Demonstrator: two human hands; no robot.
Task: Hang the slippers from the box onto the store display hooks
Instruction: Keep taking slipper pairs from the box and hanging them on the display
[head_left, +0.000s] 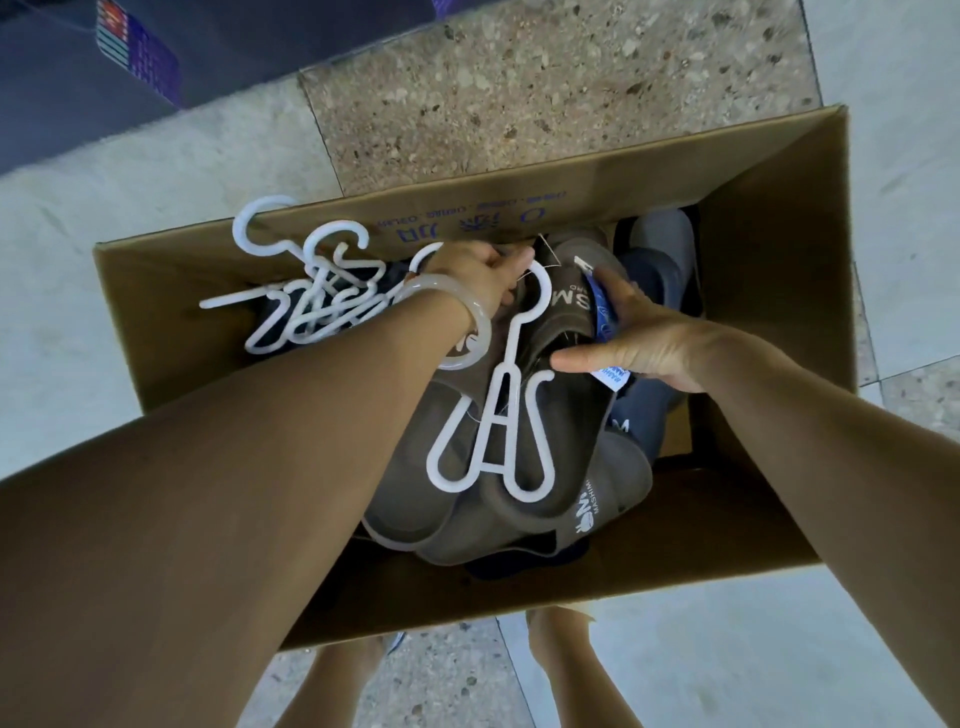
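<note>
The open cardboard box is crowded: brown slippers fill the middle, tangled white hangers block the left, grey slippers the far right corner. Bare cardboard is seen near right.

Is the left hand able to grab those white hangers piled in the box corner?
Probably yes: the spare white hangers lie uncovered on top, beside the left hand, though it now grips another hanger's hook.

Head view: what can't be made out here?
- Box bottom and slipper count: covered by brown slippers and both arms.
- Left hand grip: fingertips tucked behind the hanger hook.
- Display hooks: out of frame.
- Blue tag text: too small.
</note>
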